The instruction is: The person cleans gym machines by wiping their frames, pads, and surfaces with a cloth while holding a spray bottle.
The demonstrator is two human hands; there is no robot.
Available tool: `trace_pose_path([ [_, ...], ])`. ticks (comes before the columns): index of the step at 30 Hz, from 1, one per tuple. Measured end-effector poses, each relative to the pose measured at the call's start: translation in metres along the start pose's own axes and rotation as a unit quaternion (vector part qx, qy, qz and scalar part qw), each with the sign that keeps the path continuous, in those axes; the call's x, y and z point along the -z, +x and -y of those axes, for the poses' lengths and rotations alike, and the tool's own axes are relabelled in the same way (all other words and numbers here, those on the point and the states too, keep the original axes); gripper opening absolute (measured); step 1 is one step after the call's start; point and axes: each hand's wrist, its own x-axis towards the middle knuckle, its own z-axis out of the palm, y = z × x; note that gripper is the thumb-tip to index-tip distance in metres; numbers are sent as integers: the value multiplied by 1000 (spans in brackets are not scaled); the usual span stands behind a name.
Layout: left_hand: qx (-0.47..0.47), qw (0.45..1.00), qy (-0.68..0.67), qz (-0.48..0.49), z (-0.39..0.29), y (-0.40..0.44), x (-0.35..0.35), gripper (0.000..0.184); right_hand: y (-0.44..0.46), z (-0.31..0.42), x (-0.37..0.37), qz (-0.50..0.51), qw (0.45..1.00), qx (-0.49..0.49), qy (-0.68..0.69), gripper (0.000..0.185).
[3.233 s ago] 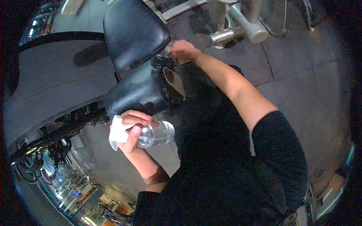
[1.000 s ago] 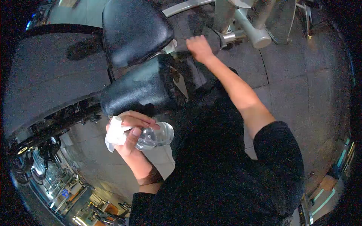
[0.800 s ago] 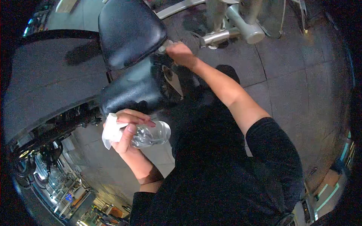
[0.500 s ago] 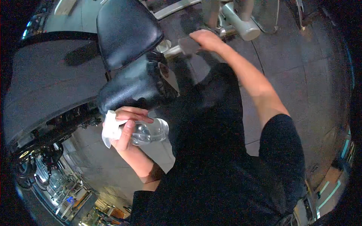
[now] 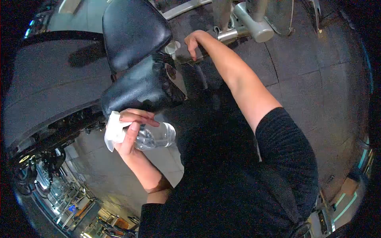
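My left hand (image 5: 133,129) is wrapped around a clear spray bottle (image 5: 160,135) with a white trigger head (image 5: 115,129). The bottle lies sideways in the grip, with some liquid visible inside. My right hand (image 5: 194,43) reaches far forward, fingers bent down over a grey cloth (image 5: 183,53) at the metal bar (image 5: 230,35) of a gym machine. Part of the cloth is hidden by the fingers and hard to make out. Beside it are a black padded seat (image 5: 135,33) and a black roller pad (image 5: 137,85), the pad just above the bottle.
A thick grey machine tube (image 5: 254,23) stands at the top. Dark floor tiles (image 5: 301,91) stretch to the right. Other gym equipment (image 5: 59,194) shows at the lower left, and a dark panel (image 5: 47,75) lies along the left side.
My right hand has slid left along the bar with the grey cloth, toward the padded seat. My left hand and the spray bottle have shifted only slightly.
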Motion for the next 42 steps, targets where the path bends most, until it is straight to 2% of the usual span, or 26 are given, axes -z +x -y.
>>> trace_pose_path([
  [1, 0, 1000, 4, 2, -2, -1, 2, 22, 2, 4, -7, -2, 1000, 3, 2, 53],
  [3, -35, 998, 40, 25, 2, 2, 6, 20, -10, 11, -22, -146, 984, 0, -98, 43],
  [4, -23, 999, 28, 27, 4, 0, 9, 19, -28, 18, -37, -222, 967, -17, -124, 48],
  [5, -25, 999, 26, 30, 4, 0, 8, 19, -26, 11, -56, -223, 967, -21, -123, 48],
  [7, -7, 1000, 1, 20, 3, 0, 6, 19, -9, -10, -104, -512, 849, 65, -117, 46],
  [9, 4, 1000, 6, 17, 3, -1, 6, 25, -29, -12, -123, -550, 819, 30, -160, 55],
  [11, -18, 999, 17, 35, 3, 0, 8, 20, -49, -34, -135, -618, 775, 60, -117, 67],
  [13, -36, 997, 44, 57, 2, 1, 9, 21, -90, -56, -138, -593, 803, 47, -30, 84],
  [14, -36, 997, 45, 53, 1, 2, 8, 21, -110, -61, -135, -552, 833, 21, -20, 99],
  [15, -38, 997, 45, 49, 1, 2, 8, 21, -111, -71, -138, -559, 827, 38, -46, 105],
  [17, -43, 997, 44, 51, 2, 4, 8, 21, -110, -70, -141, -580, 812, 46, -43, 103],
  [20, -53, 997, 40, 50, 5, 5, 8, 21, -56, -36, -160, -720, 691, 26, 52, 96],
  [21, -43, 997, 40, 40, 5, 3, 8, 22, -54, -8, -152, -705, 704, 17, 90, 97],
  [23, -30, 998, 42, 37, 4, 1, 9, 23, -49, -2, -153, -625, 775, 91, 31, 96],
  [25, 4, 1000, 29, 3, 4, -2, 7, 25, -72, -33, -147, -572, 806, 143, -58, 96],
  [26, 1, 1000, 28, 3, 4, 1, 6, 25, -92, -52, -143, -569, 802, 179, -37, 100],
  [27, -19, 998, 48, 21, 3, 4, 7, 26, -98, -86, -149, -626, 759, 173, -58, 105],
  [28, -41, 996, 68, 38, 2, 6, 8, 27, -130, -92, -151, -615, 780, 111, -25, 101],
  [29, -46, 996, 67, 35, 3, 7, 9, 27, -137, -99, -158, -637, 766, 56, 65, 98],
  [31, -6, 999, 41, 9, 4, 2, 8, 28, -132, -98, -165, -665, 741, -57, 69, 94],
  [33, -14, 999, 33, 17, 1, 2, 8, 30, -81, -84, -177, -755, 648, -55, 86, 97],
  [35, -19, 998, 46, 31, 0, 5, 9, 31, -63, -46, -176, -731, 682, -28, 19, 95],
  [38, -46, 997, 50, 33, 0, 7, 6, 31, -93, -24, -167, -575, 815, 53, -43, 101],
  [39, -49, 997, 55, 32, -1, 7, 6, 31, -106, -45, -166, -585, 803, 56, -98, 101],
  [41, -28, 998, 51, 29, -2, 4, 8, 31, -114, -94, -172, -652, 752, 20, -89, 103],
  [42, -5, 999, 45, 24, -2, 3, 8, 30, -122, -100, -176, -578, 795, -99, 157, 100],
])
